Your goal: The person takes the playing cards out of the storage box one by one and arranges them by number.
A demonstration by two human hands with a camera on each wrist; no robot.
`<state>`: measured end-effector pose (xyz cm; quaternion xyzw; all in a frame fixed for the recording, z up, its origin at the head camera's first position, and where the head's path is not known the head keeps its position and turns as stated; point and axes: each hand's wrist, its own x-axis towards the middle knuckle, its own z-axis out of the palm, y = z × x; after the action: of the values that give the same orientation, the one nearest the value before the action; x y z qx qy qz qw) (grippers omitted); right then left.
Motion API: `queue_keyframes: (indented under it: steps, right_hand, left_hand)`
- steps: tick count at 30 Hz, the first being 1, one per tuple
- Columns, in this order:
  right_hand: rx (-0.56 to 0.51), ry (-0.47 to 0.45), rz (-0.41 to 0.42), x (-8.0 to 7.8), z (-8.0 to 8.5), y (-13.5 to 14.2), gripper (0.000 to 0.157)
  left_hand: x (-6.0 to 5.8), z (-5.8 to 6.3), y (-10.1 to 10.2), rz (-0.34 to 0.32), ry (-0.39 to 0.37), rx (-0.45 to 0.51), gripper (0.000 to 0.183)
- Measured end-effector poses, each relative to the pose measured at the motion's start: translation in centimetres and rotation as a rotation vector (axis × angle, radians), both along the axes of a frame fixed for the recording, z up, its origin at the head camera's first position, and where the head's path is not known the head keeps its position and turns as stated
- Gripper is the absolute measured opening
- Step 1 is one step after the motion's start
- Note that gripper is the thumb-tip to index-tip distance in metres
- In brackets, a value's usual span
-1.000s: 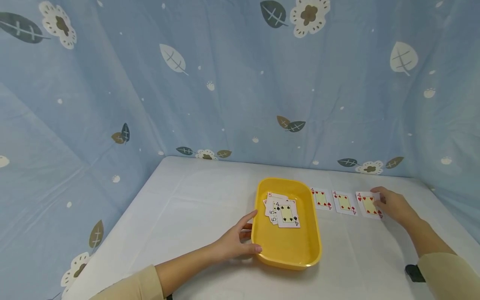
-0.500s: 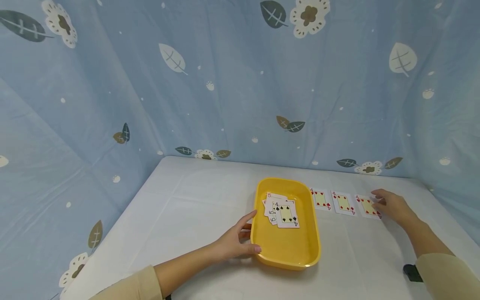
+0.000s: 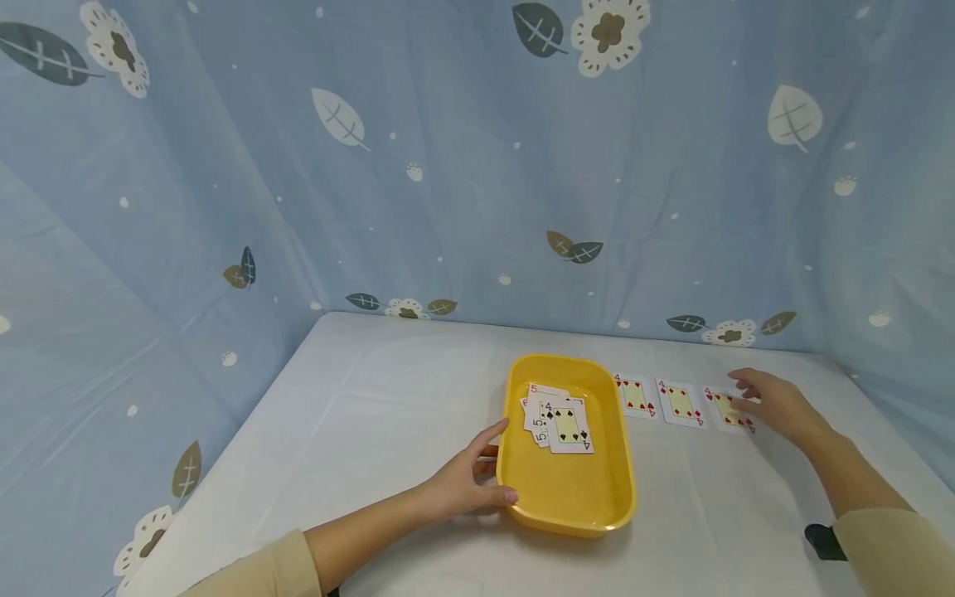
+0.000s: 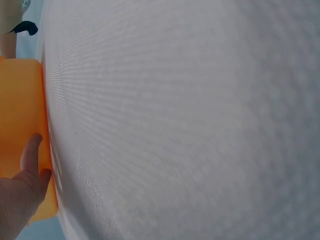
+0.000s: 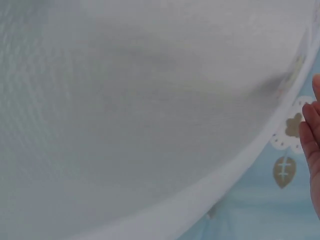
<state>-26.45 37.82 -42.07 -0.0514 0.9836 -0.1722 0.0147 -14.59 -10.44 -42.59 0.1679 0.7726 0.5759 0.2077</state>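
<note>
In the head view my left hand (image 3: 462, 485) spreads its fingers along the left side of a yellow tray (image 3: 567, 502). The left wrist view shows those fingers against the tray's outer wall (image 4: 17, 110). Inside lie several overlapping playing cards, with a four of spades (image 3: 569, 427) on top. Right of the tray, three red fours lie face up in a row: the left card (image 3: 636, 396), the middle card (image 3: 681, 404) and the right card (image 3: 721, 408). My right hand (image 3: 783, 406) hovers over the right card's right edge, fingers loosely bent and holding nothing.
A white cloth (image 3: 403, 398) covers the table. A blue patterned curtain (image 3: 448, 207) rises behind its back edge and on the left. A dark wrist strap part (image 3: 824, 541) shows by the right sleeve (image 3: 895, 547).
My right hand has let go of the right card, which has settled flat on the table in the row. The hand has lifted slightly. The left hand and tray have kept their place.
</note>
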Motion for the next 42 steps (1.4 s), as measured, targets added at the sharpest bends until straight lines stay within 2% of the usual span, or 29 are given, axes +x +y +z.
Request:
queue_keyframes:
  steps: [12,14,22,26,33,42]
  right_hand:
    - [-0.034,0.129,0.091,0.4,2.0,-2.3,0.066]
    - [-0.051,0.128,0.132,0.7,2.6,-2.8,0.066]
    - [-0.078,0.166,0.193,1.8,3.9,-4.6,0.066]
    - [-0.092,0.179,0.225,2.1,4.2,-5.3,0.062]
    - [-0.12,0.136,0.251,2.3,4.6,-6.6,0.061]
    - [-0.133,0.178,0.305,2.4,4.8,-8.2,0.053]
  left_hand:
    - [0.0,0.0,0.0,0.006,0.004,-0.001,0.09]
    - [0.1,0.0,0.0,0.009,0.003,-0.002,0.091]
    - [0.1,0.0,0.0,0.007,0.008,-0.01,0.09]
    - [0.1,-0.1,0.0,0.006,0.017,-0.015,0.09]
    - [0.0,-0.1,0.0,0.0,0.024,-0.004,0.09]
    - [0.0,-0.2,-0.1,-0.004,0.022,-0.004,0.089]
